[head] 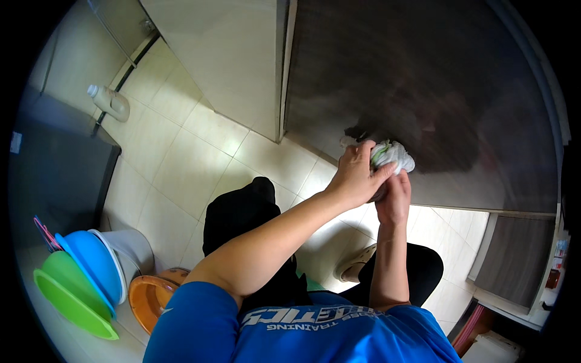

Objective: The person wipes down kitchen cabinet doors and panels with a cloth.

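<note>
My left hand [358, 174] and my right hand [394, 195] meet in front of me around a bunched white and green cloth [392, 156]. Fingers of both hands press on the cloth, and a dark part of the bundle shows below it, between the palms. A pale end of cloth sticks out past the left fingertips. Just beyond the hands stands a large dark glossy panel [408, 90] with streaks and smears over its surface; whether the cloth touches it I cannot tell.
Green [68, 290] and blue [91, 267] plastic basins, a grey bucket [134, 249] and an orange basin [152, 295] stand at the lower left. A plastic jug [111, 103] stands by the wall. A pale panel [227, 59] borders the dark one. Shelving [504, 313] lies at the lower right.
</note>
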Tool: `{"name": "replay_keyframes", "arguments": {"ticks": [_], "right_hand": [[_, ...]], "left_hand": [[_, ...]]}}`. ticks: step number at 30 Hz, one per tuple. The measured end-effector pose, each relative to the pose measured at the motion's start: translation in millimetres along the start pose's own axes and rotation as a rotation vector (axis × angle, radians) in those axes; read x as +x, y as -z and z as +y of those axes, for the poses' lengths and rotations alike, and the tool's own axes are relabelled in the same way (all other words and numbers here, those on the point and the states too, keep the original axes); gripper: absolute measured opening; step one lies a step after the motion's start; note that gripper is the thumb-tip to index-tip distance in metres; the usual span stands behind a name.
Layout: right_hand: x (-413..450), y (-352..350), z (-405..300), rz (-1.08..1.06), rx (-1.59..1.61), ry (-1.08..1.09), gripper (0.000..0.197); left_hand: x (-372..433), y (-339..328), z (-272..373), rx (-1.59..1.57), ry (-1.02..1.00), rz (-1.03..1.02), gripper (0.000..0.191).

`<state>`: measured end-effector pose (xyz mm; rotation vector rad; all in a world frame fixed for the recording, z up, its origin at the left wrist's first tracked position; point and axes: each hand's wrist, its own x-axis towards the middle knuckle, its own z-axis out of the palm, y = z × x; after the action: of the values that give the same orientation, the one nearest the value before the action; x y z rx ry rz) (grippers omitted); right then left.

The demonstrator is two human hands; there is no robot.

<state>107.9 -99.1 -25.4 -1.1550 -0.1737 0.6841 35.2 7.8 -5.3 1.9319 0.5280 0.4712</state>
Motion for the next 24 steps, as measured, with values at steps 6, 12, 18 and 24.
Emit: {"name": "replay_keyframes", "arguments": {"ticks": [6,12,18,24], "right_hand": [[-27.5,-9.9,-17.1,-0.145,-0.498,0.142,0.046],[-37.1,-6.8,-32.8,-0.17,-0.632,0.248,0.042],[-36.1,16.0,-30.0,-0.041,-0.401,0.228,0.044],[-43.2,3.8,-63.8,-0.206,0.413,-0.204,0.056]], "left_hand": [[11.1,-13.1,-4.1,-0.966,0.404,-0.242,0.059],[11.9,-21.5,-0.1,-1.146,0.518,-0.17,0.035],[9.0,-30.4,4.4,-1.031,0.41,0.013,0.02],[3.5,-14.3,39.7,-0.708,-0.104,-0.12,0.029]]}}
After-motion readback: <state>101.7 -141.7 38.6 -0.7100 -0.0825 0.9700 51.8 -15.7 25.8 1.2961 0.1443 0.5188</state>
